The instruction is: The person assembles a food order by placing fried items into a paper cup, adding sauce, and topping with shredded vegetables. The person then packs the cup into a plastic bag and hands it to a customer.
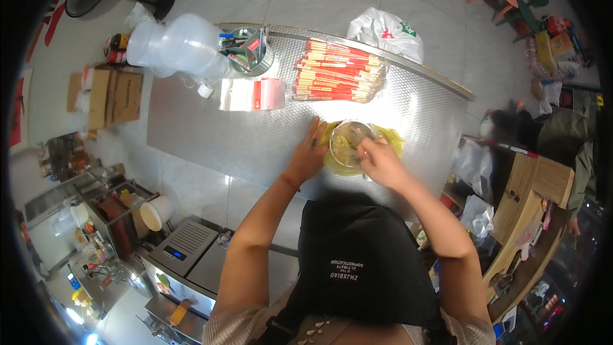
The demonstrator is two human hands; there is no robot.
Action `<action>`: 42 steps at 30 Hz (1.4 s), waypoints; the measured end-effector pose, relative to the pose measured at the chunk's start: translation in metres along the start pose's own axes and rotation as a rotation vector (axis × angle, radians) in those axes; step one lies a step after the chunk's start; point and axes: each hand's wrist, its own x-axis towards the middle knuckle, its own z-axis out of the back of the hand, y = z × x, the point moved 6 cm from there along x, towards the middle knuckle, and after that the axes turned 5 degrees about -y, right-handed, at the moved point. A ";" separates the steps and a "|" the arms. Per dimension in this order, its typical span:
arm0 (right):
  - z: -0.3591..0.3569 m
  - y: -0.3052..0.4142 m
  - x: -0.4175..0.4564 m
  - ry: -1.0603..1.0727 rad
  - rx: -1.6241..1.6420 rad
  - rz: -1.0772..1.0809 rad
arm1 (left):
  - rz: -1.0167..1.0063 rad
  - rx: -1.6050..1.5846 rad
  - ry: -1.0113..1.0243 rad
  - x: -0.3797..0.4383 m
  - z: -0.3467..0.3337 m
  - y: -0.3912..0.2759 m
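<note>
A round, clear plastic container (341, 146) stands on a yellow plastic bag (393, 140) on the dimpled metal table (201, 139). My right hand (379, 159) is at the container's right side, fingers curled over its rim; whether it grips the rim or something inside is unclear. Pale yellowish contents show dimly through the container. Flat beside the bag, fingers stretched out, lies my left hand (310, 153), its fingertips touching or very near the bag's left edge. Beyond the hands lies a pile of paper-sleeved chopsticks (335, 71) in red and cream.
Stacked clear plastic tubs (189, 43), a green holder with pens (251, 55), a white roll (205, 90) and a red-and-white packet (254, 94) are at the back left. A white plastic bag (385, 33) sits past the raised far edge. A person's sleeve (579, 167) shows at the right.
</note>
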 end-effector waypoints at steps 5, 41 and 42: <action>0.036 0.004 -0.024 -0.425 -0.114 0.081 | 0.419 -0.303 -0.387 -0.022 0.041 0.001; -0.016 -0.018 0.000 -0.228 0.839 -0.219 | 0.854 -1.049 0.035 0.038 0.067 -0.005; -0.008 -0.019 0.000 -0.258 0.914 -0.273 | 0.903 -1.090 0.044 0.032 0.065 0.010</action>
